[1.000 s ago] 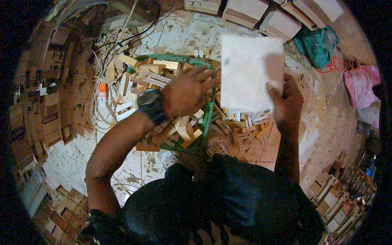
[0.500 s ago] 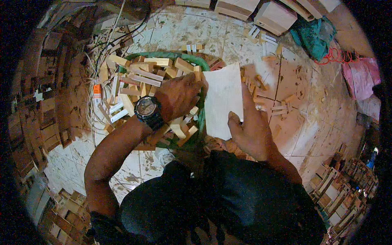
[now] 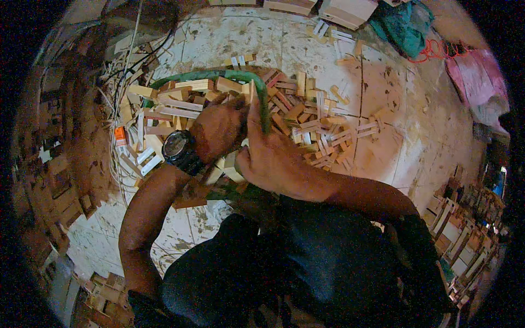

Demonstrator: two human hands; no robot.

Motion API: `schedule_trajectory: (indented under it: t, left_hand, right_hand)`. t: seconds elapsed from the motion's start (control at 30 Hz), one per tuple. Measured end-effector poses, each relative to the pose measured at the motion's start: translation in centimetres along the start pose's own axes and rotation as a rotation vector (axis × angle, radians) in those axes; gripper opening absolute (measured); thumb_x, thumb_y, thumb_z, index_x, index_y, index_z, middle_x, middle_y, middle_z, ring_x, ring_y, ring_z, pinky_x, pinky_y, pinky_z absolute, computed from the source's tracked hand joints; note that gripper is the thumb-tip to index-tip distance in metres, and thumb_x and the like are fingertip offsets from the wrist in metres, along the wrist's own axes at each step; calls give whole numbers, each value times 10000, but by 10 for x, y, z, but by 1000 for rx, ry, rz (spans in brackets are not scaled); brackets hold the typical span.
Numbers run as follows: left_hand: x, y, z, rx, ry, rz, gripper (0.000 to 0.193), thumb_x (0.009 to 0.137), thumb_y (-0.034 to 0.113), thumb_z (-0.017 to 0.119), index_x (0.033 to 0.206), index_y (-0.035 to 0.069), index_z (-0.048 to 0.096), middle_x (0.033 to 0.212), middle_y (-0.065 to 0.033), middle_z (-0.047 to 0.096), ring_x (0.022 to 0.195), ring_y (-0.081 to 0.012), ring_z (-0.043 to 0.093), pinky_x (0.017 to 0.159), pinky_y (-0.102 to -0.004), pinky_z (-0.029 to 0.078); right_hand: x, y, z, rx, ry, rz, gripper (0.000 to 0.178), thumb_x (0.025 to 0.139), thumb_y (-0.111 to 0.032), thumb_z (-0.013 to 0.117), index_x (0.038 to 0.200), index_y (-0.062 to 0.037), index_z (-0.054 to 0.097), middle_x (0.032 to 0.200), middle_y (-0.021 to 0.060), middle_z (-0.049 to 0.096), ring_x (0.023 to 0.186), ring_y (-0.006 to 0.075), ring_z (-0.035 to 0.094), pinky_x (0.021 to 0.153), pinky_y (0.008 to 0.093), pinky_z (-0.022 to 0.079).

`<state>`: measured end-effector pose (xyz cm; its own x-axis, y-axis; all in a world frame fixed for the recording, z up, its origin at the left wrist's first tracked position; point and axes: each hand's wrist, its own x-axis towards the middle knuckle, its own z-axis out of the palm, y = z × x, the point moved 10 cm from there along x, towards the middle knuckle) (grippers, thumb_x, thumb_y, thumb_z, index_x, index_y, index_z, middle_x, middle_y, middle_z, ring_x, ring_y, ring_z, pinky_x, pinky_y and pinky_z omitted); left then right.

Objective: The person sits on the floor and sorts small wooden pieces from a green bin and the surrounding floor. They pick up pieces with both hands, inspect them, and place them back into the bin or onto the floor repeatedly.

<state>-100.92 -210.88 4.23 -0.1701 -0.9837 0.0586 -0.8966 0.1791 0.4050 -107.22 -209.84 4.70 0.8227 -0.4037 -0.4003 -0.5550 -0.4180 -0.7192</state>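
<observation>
My left hand, with a dark watch on its wrist, reaches over a green tub heaped with wooden blocks. Its fingers curl downward, and what they hold is hidden. Against it lies my right hand, crossing from the right, with the index finger pointing away along an upright pale wood piece. The right thumb bends in toward the left hand. Whatever lies between the two hands cannot be made out. No white sheet shows at this moment.
Several loose wood pieces lie scattered on the stained tile floor right of the tub. Strips and cords crowd its left side. An orange-labelled item sits there. Cartons, a teal cloth and a pink sack stand farther off.
My right hand has moved left over the tub's edge to meet my left hand. The white sheet it held has gone from sight, uncovering the wood pieces behind. The view has shifted slightly.
</observation>
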Motion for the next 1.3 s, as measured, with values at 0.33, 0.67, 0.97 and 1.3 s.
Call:
schedule_trajectory:
  t: [0.33,0.67,0.97,1.3]
  left_hand:
    - [1,-18,3,-93,-223,-112,340,777,106,615,1116,99,631,950,-190,665,866,-354,645,768,-442,530]
    - [8,9,-85,-307,-3,-300,227,842,88,599,1061,55,649,962,-182,669,854,-354,651,755,-409,519]
    - [14,116,118,-988,93,-704,559,827,168,651,1297,-43,433,1233,-225,560,1114,-339,555,876,-399,491]
    - [31,56,281,-602,-215,-773,547,917,197,532,1429,248,347,1180,-262,582,1011,-383,613,855,-466,499]
  right_hand:
    - [-13,22,-5,-13,-17,79,834,850,-167,543,1422,139,20,958,368,588,704,440,628,704,498,517]
    - [-50,148,-70,273,170,384,472,932,-299,535,1306,-16,483,1057,232,630,756,300,643,719,385,508]
    - [-182,443,-52,-240,649,848,438,868,-334,594,1275,-183,534,1081,209,600,1051,376,542,863,559,430]
    - [-108,400,-23,-113,470,851,741,713,-604,634,1343,-240,490,1273,188,510,1158,354,492,915,580,394]
